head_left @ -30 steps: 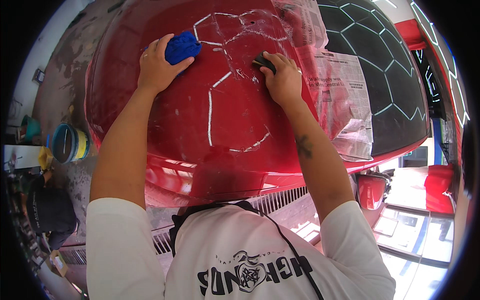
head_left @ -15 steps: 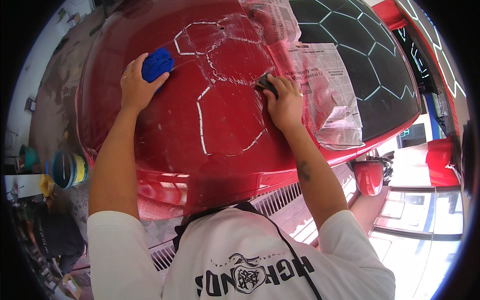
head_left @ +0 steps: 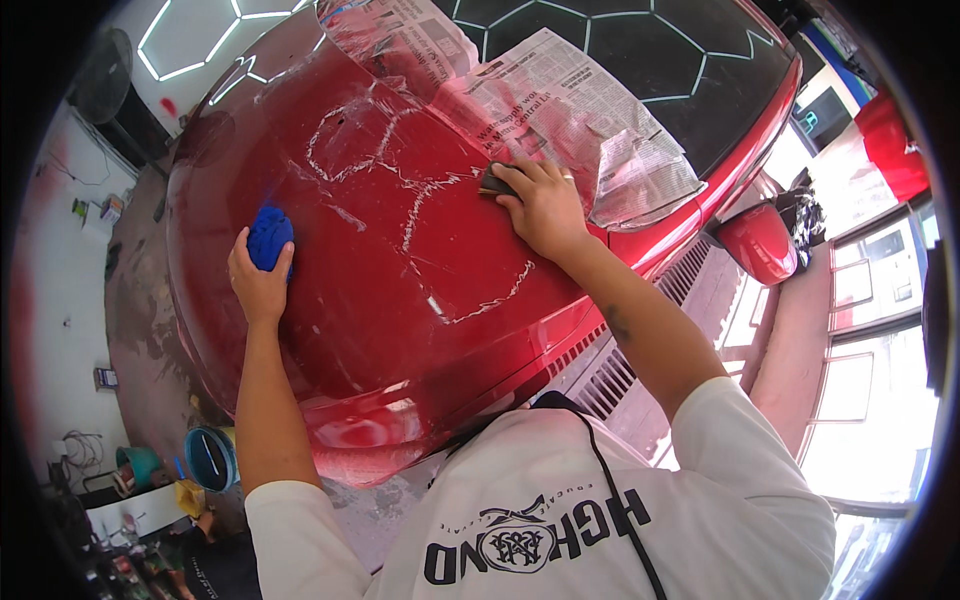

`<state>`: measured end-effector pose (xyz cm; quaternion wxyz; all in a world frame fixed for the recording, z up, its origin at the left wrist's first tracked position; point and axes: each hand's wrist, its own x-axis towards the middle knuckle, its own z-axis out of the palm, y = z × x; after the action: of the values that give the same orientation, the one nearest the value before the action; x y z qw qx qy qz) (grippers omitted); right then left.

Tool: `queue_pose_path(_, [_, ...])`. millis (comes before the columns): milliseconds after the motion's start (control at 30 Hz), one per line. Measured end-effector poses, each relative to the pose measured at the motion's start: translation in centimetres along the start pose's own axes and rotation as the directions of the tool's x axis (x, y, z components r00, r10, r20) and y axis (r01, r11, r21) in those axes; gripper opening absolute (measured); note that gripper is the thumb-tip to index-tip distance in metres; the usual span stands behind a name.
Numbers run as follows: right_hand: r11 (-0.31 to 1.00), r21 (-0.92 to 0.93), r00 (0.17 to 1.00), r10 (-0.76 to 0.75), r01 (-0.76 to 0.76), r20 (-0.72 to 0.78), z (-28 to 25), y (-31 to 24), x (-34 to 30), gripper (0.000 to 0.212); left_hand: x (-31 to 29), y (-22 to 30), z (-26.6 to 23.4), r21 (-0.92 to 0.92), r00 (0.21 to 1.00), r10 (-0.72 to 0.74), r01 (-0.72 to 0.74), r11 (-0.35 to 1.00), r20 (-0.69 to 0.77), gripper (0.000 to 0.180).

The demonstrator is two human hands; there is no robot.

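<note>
A glossy red car hood (head_left: 340, 290) with wet-looking streaks stretches out before me. On its left part, my left hand (head_left: 262, 280) has its fingers curled round a bunched blue cloth (head_left: 269, 240), which rests on the paint. Farther right, my right hand (head_left: 548, 208) grips a dark sanding block (head_left: 497, 181) flat against the hood, close to the edge of the newspaper (head_left: 560, 110). The block's underside is hidden against the panel. Bright jagged light reflections run across the paint between my hands.
Newspaper sheets, stained pink, cover the near part of the dark windshield (head_left: 690, 75). A red side mirror (head_left: 760, 245) juts out at the right. Left of the car, a bucket (head_left: 210, 458) stands on the floor. At lower left a person in dark clothing (head_left: 222, 568) is partly visible.
The view has turned, so the car sits tilted. My left hand and the blue cloth have come nearer along the hood's left side. My right hand still holds the block beside the newspaper.
</note>
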<state>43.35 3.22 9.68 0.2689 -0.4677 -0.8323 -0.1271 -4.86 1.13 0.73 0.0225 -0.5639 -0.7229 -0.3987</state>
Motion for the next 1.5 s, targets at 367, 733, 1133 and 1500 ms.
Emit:
queue_pose_path(367, [0.994,0.088,0.994,0.057,-0.065,0.094,-3.3,1.2,-5.5,0.051,-0.2,-0.3,0.5,0.007,1.0,-0.03,0.03,1.0,-0.003,0.091])
queue_pose_path(733, [0.996,-0.025,0.993,0.086,-0.084,0.087,15.2,-3.8,20.8,0.039,-0.1,0.0,-0.2,-0.012,0.999,-0.046,0.046,0.999,0.011,0.094])
queue_pose_path(1133, [0.987,0.095,0.986,-0.142,0.133,0.091,10.6,-2.4,16.6,0.045,-0.2,-0.5,-0.1,-0.019,1.0,-0.019,0.018,1.0,-0.022,0.094])
queue_pose_path(1500, [0.966,0.165,0.975,-0.214,0.201,0.065,10.3,-2.1,12.7,0.047,-0.3,-0.3,-0.1,0.036,0.998,-0.055,0.055,0.998,-0.006,0.095])
